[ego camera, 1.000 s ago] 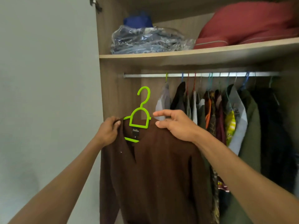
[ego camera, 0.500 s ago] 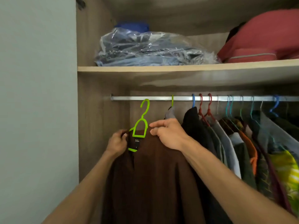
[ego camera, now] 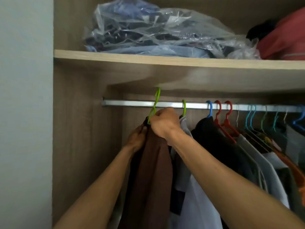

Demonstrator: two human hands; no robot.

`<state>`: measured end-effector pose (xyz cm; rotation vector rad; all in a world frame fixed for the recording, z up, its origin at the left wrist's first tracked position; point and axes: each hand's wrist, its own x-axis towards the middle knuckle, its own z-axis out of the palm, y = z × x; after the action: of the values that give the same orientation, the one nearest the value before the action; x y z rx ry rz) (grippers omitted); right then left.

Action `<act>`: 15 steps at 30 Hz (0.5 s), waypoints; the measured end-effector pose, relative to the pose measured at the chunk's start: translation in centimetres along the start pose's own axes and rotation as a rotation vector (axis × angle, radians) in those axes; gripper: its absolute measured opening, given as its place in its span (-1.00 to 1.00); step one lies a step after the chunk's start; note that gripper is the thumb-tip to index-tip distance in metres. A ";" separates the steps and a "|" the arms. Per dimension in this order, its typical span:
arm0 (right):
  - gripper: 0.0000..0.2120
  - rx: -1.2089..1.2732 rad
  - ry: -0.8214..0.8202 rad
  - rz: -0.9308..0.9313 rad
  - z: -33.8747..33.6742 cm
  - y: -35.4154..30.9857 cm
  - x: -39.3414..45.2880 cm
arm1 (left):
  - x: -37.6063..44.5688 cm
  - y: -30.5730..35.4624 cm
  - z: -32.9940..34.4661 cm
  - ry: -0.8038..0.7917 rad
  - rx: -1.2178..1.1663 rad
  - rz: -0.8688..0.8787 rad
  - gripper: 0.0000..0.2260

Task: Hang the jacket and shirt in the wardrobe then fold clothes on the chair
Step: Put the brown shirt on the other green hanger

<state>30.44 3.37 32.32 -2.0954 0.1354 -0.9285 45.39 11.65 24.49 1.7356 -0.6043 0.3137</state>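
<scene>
Wardrobe: standing open ahead, its wooden side wall rising on the left and taking up most of the view.
Shelf: running across the upper part, just above the rail.
Plastic bag of clothes: lying on the shelf, with a red bundle sitting beside it at the right edge.
Rail: a silver bar running left to right under the shelf.
Hung clothes: crowding the rail to the right of the hands on blue, red and teal hangers, with a pale garment on a second green hook hanging nearest.
Brown shirt: hanging edge-on below both hands, at the left end of the row, its collar gathered between them.
Right hand: gripping the top of the brown shirt and the neck of the hanger, fingers curled tight around them, just below the rail.
Left hand: holding the shirt's left shoulder, fingers wrapped into the cloth, lower than the right hand and touching it.
Green hanger: sticking up out of the right hand, its hook reaching above the rail; whether it is already catching the bar is impossible to tell.
</scene>
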 end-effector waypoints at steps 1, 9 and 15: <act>-0.80 0.006 0.005 0.010 0.5 0.1 0.2 | 0.7 -0.7 0.3 -0.033 0.015 -0.035 -0.61; -0.72 -0.086 0.013 0.012 2.8 2.0 0.3 | -0.6 -1.2 1.8 -0.135 -0.196 -0.091 -0.73; -0.68 -0.138 -0.023 0.037 2.8 4.1 -0.4 | 0.3 -1.4 2.3 0.095 0.056 0.012 -0.54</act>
<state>32.93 2.64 28.02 -2.2214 0.2317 -0.8949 46.21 9.55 22.91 1.7604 -0.5420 0.4228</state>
